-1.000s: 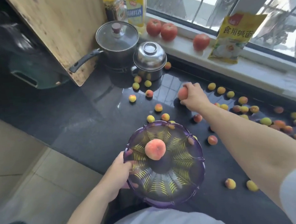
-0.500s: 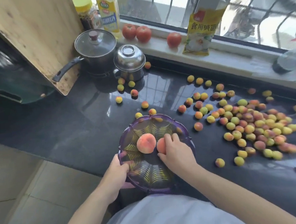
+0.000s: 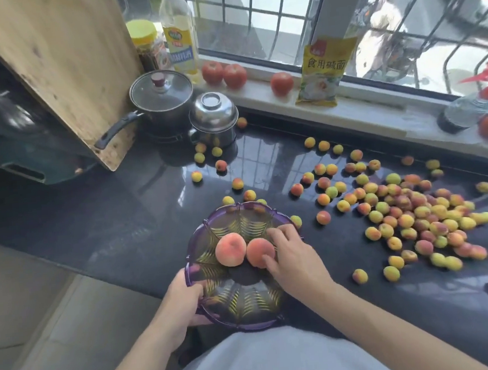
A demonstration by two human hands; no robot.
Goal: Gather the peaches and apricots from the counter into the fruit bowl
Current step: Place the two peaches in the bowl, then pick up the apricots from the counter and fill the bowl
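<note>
Right hand (image 3: 292, 256) rests fingers on second peach (image 3: 259, 251).

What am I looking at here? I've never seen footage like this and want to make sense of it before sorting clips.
There is no machine: a person wears a camera on the head, looking down at their own two hands. The left hand grips the rim of a purple fruit bowl at the edge of the dark counter. The right hand rests its fingers on the second peach, beside the first peach in the bowl. Many small apricots lie scattered on the counter to the right. A lidded saucepan and a steel pot stand behind.
</note>
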